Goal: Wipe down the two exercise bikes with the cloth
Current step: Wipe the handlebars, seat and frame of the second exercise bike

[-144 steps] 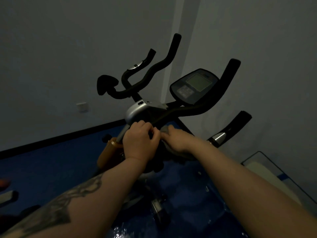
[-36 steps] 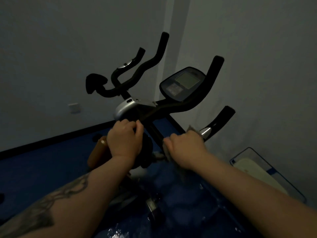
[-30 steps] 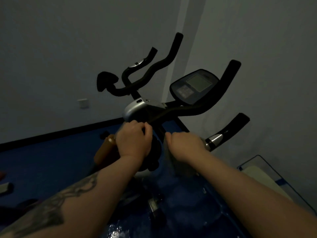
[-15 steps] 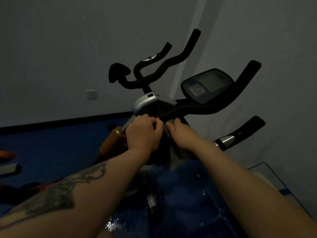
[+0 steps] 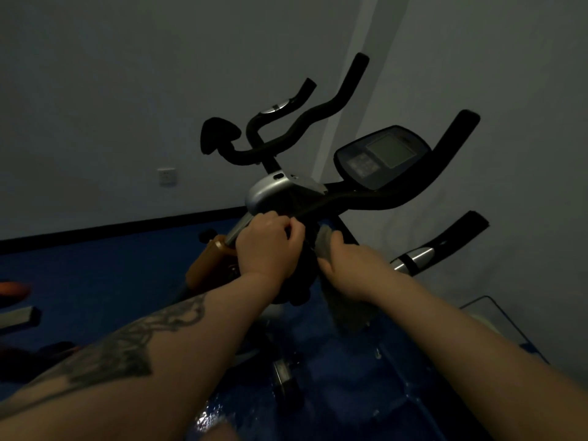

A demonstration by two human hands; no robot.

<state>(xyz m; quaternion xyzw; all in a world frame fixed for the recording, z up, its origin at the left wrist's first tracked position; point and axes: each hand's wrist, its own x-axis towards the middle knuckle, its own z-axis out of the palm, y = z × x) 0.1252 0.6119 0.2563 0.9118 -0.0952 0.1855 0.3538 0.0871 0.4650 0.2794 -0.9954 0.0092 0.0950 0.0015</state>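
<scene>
In the head view, the left hand (image 5: pixel 269 246) stays curled round the dark post under the near exercise bike's handlebars (image 5: pixel 366 197). The right hand (image 5: pixel 353 268) grips the grey cloth (image 5: pixel 324 240) against that post's right side, slightly lower than half a second ago, the cloth's tail hanging below. The second bike's handlebars (image 5: pixel 296 128) stand farther left.

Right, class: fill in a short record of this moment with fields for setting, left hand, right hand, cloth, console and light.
setting: two exercise bikes, the near bike in front of the far bike, in a room corner on a blue floor
left hand: left hand curled round the near bike's stem below the handlebar
right hand: right hand holds the cloth against the stem
cloth: grey cloth, part hanging below the hand
console: display console, screen unlit
light: dim
</scene>
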